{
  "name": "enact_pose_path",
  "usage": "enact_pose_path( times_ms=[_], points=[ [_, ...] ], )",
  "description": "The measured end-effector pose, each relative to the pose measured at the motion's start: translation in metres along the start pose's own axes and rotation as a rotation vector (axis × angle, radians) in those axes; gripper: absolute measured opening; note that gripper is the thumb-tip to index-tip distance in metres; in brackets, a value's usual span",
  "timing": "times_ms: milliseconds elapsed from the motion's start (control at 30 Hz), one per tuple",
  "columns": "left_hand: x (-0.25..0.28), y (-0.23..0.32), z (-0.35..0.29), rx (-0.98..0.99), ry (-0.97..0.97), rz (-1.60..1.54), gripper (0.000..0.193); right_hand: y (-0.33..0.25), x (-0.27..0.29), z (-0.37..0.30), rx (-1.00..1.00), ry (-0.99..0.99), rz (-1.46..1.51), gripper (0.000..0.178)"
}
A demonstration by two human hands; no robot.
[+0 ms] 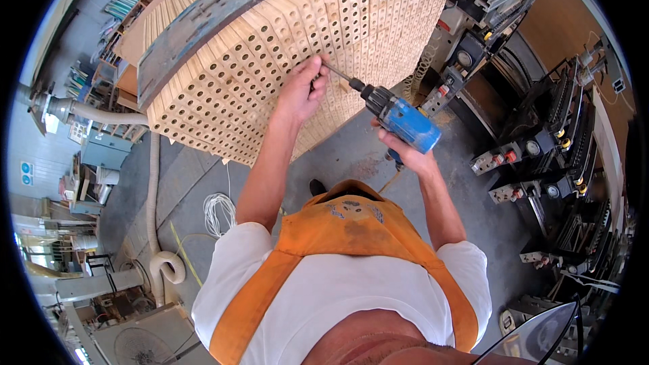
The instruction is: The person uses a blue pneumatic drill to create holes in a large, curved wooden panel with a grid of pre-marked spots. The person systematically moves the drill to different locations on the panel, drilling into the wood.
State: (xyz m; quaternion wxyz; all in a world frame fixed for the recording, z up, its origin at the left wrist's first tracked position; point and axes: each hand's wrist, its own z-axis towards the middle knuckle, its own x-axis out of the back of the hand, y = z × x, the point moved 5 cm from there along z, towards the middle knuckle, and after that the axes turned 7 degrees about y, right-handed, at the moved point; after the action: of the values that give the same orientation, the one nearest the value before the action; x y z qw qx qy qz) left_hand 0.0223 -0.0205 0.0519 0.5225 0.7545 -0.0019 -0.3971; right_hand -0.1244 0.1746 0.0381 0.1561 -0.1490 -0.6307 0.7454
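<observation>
My right hand (409, 150) grips a blue power drill (405, 122) by its handle. From its chuck a long thin bit (338, 73) points up and left at a big stack of pale wooden pieces (392, 34), whose face is covered in rows of round holes. My left hand (305, 88) is raised at that face, fingers curled together close to the bit's tip. Whether they pinch the bit or some small part, I cannot tell. Many holes have dark rims, others look plain wood.
A curved dark plate (203, 20) lies along the stack's top edge. Machinery with gauges (534, 149) stands at right. A ribbed hose (154, 209) and a coil of white cord (220, 213) are on the floor at left. A standing fan (138, 348) is at lower left.
</observation>
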Motion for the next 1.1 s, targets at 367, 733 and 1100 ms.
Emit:
enact_pose_path(
  times_ms=[367, 733, 1100],
  points=[
    [-0.004, -0.006, -0.002, 0.058, 0.062, -0.158, 0.019, -0.007, -0.037, 0.027, -0.068, 0.029, 0.047, 0.026],
    [0.049, -0.136, -0.037, 0.441, 0.151, -0.229, 0.017, -0.019, -0.04, 0.025, 0.214, 0.054, -0.129, 0.02],
    [0.045, -0.049, -0.038, 0.148, 0.141, -0.067, 0.025, -0.022, -0.02, -0.002, 0.256, -0.005, -0.226, 0.032]
  ],
)
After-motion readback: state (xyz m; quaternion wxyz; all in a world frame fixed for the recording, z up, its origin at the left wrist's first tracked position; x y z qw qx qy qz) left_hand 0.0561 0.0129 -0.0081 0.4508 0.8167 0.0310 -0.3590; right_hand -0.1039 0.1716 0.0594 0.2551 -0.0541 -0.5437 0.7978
